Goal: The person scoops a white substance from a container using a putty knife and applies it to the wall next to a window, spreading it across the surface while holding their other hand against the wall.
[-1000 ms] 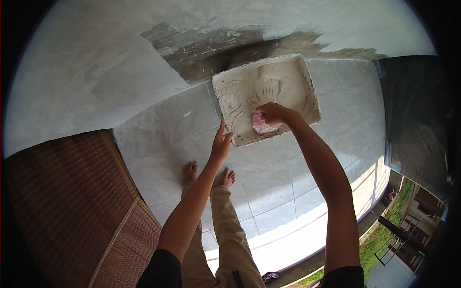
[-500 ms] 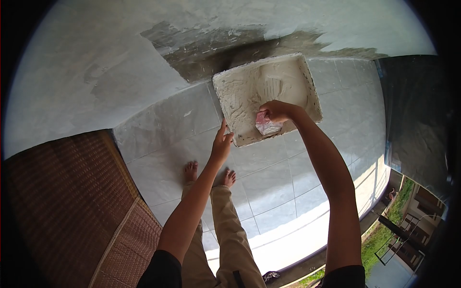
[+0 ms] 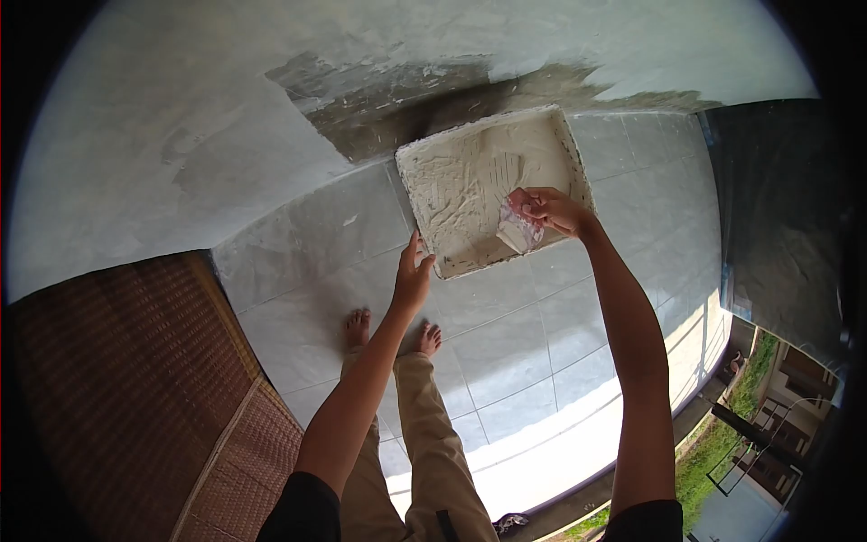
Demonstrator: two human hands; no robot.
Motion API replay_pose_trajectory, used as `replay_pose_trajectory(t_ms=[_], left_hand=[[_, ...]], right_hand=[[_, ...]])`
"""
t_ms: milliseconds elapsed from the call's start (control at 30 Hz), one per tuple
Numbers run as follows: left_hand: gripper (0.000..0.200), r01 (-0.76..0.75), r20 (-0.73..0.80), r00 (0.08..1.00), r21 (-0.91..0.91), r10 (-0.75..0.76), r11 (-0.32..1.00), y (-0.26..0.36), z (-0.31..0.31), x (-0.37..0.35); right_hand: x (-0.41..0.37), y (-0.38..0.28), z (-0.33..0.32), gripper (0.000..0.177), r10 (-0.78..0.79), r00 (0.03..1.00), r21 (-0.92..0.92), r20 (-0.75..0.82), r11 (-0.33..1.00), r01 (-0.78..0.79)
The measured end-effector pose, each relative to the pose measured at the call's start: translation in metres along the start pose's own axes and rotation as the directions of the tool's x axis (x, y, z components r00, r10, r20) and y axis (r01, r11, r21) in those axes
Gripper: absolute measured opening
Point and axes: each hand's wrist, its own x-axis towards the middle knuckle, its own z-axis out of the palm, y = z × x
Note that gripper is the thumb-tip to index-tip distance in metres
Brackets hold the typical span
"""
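Observation:
My left hand point(image 3: 413, 278) grips the near left corner of a shallow rectangular tray point(image 3: 427, 242), its index finger stretched along the side and the thumb at the corner. Thick off-white paste point(image 3: 465, 185) lies across the tray, ridged and scraped in places. Over the right half of the tray, my right hand point(image 3: 553, 211) is closed on the reddish upper part of a flat putty scraper point(image 3: 521, 233). Paste coats the scraper's broad blade, which points down and to the left toward the near side of the tray.
Behind the tray rises a pale wall point(image 3: 199, 117) with a dark bare patch point(image 3: 388, 104) low down. My feet point(image 3: 358, 327) stand on grey floor tiles point(image 3: 488, 316). A woven brown mat point(image 3: 117, 361) is at left, dark sheeting point(image 3: 777, 208) at right, and grass point(image 3: 709, 470) outside.
My right hand has moved right with the scraper, which has turned so that more of its coated blade shows. My left hand stays at the tray's corner.

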Motion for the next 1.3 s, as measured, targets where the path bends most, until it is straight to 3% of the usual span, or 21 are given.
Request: replay_pose_trajectory(t_ms=[67,100,200,333,367,433,567,700,767,900,1033,1100,1300], left_hand=[[0.058,-0.159,-0.157,0.972,0.109,0.175,0.981,-0.010,0.000,0.003],[0.058,-0.169,-0.154,0.970,0.112,0.186,0.979,-0.002,-0.001,0.001],[0.048,-0.229,-0.172,0.959,0.003,0.226,0.973,0.042,-0.006,-0.007],[0.040,-0.331,-0.119,0.941,-0.124,0.318,0.935,0.121,-0.012,-0.021],[0.038,-0.371,-0.109,0.928,-0.148,0.357,0.917,0.145,-0.014,-0.025],[0.040,-0.421,-0.110,0.906,-0.147,0.408,0.895,0.196,-0.019,-0.040],[0.043,-0.559,-0.128,0.829,-0.164,0.545,0.813,0.297,-0.029,-0.064],[0.042,-0.668,-0.145,0.743,-0.110,0.653,0.736,0.410,-0.040,-0.112],[0.043,-0.742,-0.147,0.670,-0.096,0.728,0.664,0.460,-0.047,-0.135],[0.042,-0.856,-0.187,0.517,-0.119,0.835,0.504,0.554,-0.062,-0.185],[0.042,-0.920,-0.231,0.393,-0.086,0.890,0.383,0.631,-0.084,-0.233],[0.042,-0.959,-0.229,0.283,-0.034,0.931,0.283,0.666,-0.095,-0.254],[0.045,-0.989,-0.264,0.128,0.038,0.956,0.143,0.754,-0.119,-0.305]], right_hand=[[-0.017,0.000,0.011,0.030,0.042,0.986,0.325,-0.162,0.946,0.013],[-0.024,0.003,0.014,0.030,0.033,0.985,0.323,-0.168,0.946,0.024],[-0.046,0.001,0.029,0.015,-0.102,0.972,0.562,-0.210,0.801,0.205],[-0.085,-0.034,0.059,0.047,-0.350,0.900,0.694,-0.259,0.580,0.425],[-0.093,-0.039,0.060,0.047,-0.385,0.883,0.682,-0.267,0.572,0.455],[-0.124,-0.084,0.086,0.048,-0.458,0.822,0.734,-0.339,0.418,0.536],[-0.162,-0.140,0.095,0.051,-0.597,0.726,0.751,-0.342,0.290,0.593],[-0.216,-0.223,0.115,0.050,-0.626,0.650,0.687,-0.430,0.240,0.686],[-0.236,-0.256,0.116,0.050,-0.597,0.615,0.670,-0.515,0.166,0.723],[-0.281,-0.333,0.119,0.047,-0.674,0.526,0.665,-0.519,0.068,0.744],[-0.333,-0.415,0.130,0.046,-0.783,0.427,0.607,-0.453,0.080,0.790],[-0.351,-0.453,0.134,0.045,-0.797,0.397,0.584,-0.454,0.070,0.809],[-0.392,-0.556,0.144,0.036,-0.848,0.318,0.505,-0.424,0.071,0.860]])
